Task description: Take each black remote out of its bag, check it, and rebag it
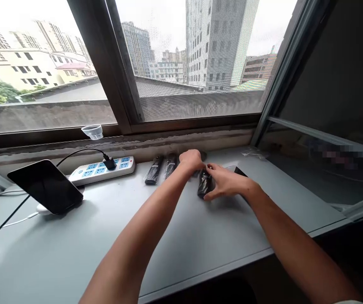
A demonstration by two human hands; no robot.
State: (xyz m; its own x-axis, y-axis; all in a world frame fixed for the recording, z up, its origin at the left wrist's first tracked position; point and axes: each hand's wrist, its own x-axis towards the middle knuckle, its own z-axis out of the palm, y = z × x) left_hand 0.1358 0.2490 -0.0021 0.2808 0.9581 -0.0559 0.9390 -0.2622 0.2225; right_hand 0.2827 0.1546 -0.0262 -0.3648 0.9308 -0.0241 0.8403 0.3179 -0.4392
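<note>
My right hand has its thumb and fingers around a dark oblong package in shiny clear plastic, lying on the grey tabletop. The thumb is at the package's near end and the fingertips at its far end. My left hand is curled just beyond and left of it, its fingertips mostly hidden. To the left lie two similar packages, one in full view and another partly behind my left forearm. More dark wrapping shows behind my left hand. What is inside the wrapping is unclear.
A white power strip with a black plug stands along the window wall. On the left, a dark tablet leans on a stand, with cables nearby. A clear plastic cup sits on the sill. A dark box corner shows beyond my right wrist.
</note>
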